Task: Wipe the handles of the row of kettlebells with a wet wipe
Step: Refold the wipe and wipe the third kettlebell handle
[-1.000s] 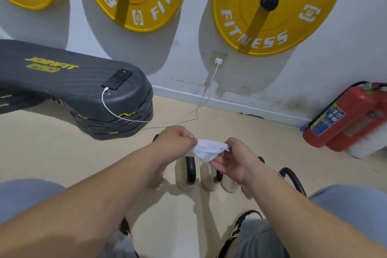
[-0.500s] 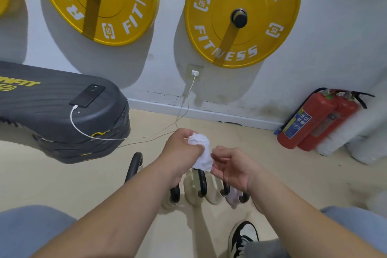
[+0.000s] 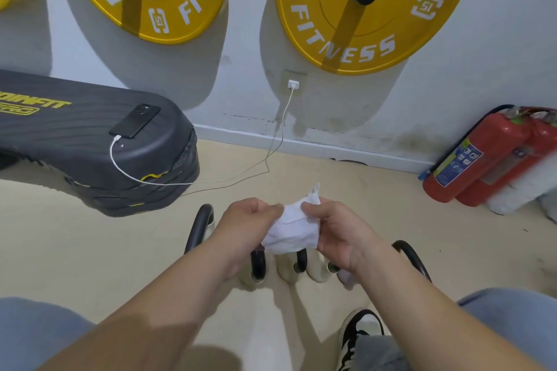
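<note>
A crumpled white wet wipe point(image 3: 294, 227) is stretched between both hands, above a row of cream kettlebells point(image 3: 286, 269) with black handles on the floor. My left hand point(image 3: 250, 221) pinches the wipe's left edge. My right hand point(image 3: 340, 233) grips its right side and top corner. One black handle point(image 3: 200, 226) sticks out to the left of my left wrist, another black handle point(image 3: 411, 256) to the right of my right forearm. The hands and wipe hide most of the kettlebells.
A stack of dark step platforms point(image 3: 99, 156) lies at left with a phone point(image 3: 134, 121) on a white cable. Yellow weight plates point(image 3: 364, 6) hang on the wall. Red fire extinguishers point(image 3: 485, 156) lean at right. My shoe point(image 3: 358, 334) is below.
The wipe has been spread wider between the hands; my right hand now grips it instead of hovering beside it. The camera tilted and moved closer.
</note>
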Demonstrator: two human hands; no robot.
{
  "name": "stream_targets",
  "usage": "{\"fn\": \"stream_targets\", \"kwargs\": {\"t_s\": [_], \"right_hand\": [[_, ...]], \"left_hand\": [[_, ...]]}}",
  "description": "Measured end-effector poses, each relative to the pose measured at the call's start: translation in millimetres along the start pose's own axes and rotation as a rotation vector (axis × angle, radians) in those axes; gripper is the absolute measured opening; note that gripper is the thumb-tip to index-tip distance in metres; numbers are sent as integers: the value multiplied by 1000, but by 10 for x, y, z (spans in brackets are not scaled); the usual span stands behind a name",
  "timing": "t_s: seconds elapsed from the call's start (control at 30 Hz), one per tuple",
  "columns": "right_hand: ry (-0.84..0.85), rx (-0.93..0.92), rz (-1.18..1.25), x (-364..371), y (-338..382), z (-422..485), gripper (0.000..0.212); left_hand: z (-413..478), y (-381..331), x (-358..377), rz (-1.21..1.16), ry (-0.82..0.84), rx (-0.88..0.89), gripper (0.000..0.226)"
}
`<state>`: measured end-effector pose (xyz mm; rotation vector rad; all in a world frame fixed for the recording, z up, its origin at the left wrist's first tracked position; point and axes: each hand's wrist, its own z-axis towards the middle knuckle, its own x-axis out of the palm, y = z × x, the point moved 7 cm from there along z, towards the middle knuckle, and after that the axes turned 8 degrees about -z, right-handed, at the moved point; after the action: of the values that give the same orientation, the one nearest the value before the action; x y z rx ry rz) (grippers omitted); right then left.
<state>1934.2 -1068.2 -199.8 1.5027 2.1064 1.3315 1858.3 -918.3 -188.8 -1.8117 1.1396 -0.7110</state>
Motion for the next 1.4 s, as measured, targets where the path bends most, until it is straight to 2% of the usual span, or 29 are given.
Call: {"fn": "stream_targets", "kwargs": {"t_s": [0.07,0.2,0.3,0.33,0.37,0.43,0.5,0.57,0.67,0.83,0.9,0.97,1.03,1.2,1.27,1.33,1.4], "right_hand": [[29,-3,-2,-1,8,-36,24],[12,-29,-6,-4,17,-20,33],[-31,-41,-23,-13,-15,23,47],[-16,-37,-41,18,-34,29,44],[-6,-31,-61,43,-56,29,42],[-13,-25,-92,73,-69,22,38],[-49,-29,-107,65,-82,16,35],[-96,-15,-115,38,-91,-1,29],[-117,19,-129,33,-85,-37,32],[-131,99,-122,12,-93,-140,24],[-198,129,-139,-24,-93,-160,18],[-316,156,-219,-100,-73,-164,13],[-421,171,-338,-211,-50,-128,17],[-526,246,-456,-397,-282,80,33],[-560,207,-525,-486,-392,199,26],[-602,155,-562,-585,-442,330,12],[-634,121,-526,-697,-419,466,14]], "left_hand": [[24,62,-20,-11,-16,-12,32],[47,67,-50,102,-77,51,36],[-72,-137,-3,202,-171,267,13],[-121,-194,51,211,-146,301,5],[-162,-227,130,212,-84,303,10],[-200,-208,263,203,54,248,30],[-186,-168,270,175,99,201,39],[-150,-121,215,153,101,168,33],[-87,-52,132,123,103,123,6],[12,-22,20,65,8,84,14],[46,-32,2,48,-31,83,19],[68,-10,56,92,-31,97,19],[94,98,130,153,-41,112,17],[274,504,252,429,-40,93,10],[353,568,277,553,-8,86,10],[479,603,298,573,25,59,16],[631,638,337,553,59,-10,16]]}}
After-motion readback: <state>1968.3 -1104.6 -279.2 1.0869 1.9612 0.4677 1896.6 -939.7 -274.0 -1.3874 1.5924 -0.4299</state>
